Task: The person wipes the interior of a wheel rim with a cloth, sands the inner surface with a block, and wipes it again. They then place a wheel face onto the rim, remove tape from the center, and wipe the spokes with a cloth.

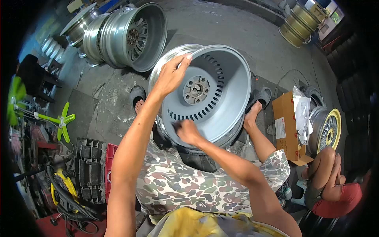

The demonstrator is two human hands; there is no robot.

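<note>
Left hand (171, 75) grips the wheel rim (227, 112) on top, right hand (188, 132) inside

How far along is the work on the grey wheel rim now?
Done: the inner wall of the wheel rim already looks evenly matt grey. In hand: the left hand steadies its upper edge, and the right hand presses a small dark piece against it near the slots. Left: the shiny outer lip seems untouched; more rims stand behind.
</note>
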